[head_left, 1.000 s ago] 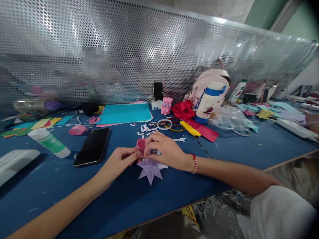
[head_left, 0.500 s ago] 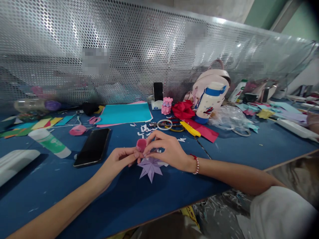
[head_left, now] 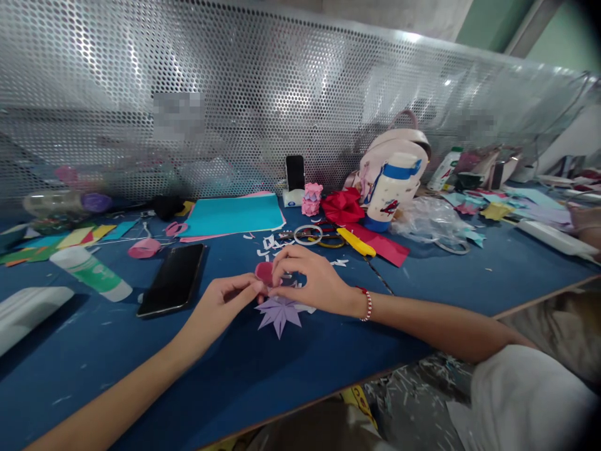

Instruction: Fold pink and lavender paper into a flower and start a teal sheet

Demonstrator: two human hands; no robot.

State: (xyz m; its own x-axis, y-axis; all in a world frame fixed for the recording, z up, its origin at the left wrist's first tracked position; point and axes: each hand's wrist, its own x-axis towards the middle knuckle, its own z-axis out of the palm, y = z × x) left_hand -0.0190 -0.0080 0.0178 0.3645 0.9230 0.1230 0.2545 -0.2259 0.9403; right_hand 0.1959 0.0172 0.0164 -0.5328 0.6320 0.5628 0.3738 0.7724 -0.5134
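A purple folded paper star [head_left: 280, 313] hangs just below my joined fingertips, its points fanned out over the blue table. My left hand [head_left: 235, 295] pinches at the star's top edge. From the right, my right hand [head_left: 312, 282] meets it there, thumb and fingers curled together at the same spot. Behind the fingertips is a small pink round piece [head_left: 264, 272], partly covered by my fingers. Which fingers bear the star is hidden.
A black phone [head_left: 173, 279] and a glue tube [head_left: 91, 273] lie left. Behind my hands are paper scraps, a white ring [head_left: 308, 235], a yellow cutter [head_left: 355, 242] and turquoise sheets [head_left: 235, 215]. A bottle [head_left: 392, 193] and backpack stand back right.
The star has tipped slightly and sits a little higher and further left. My fingertips have drawn closer together, covering more of the pink piece's edge. The whole view has shifted slightly.
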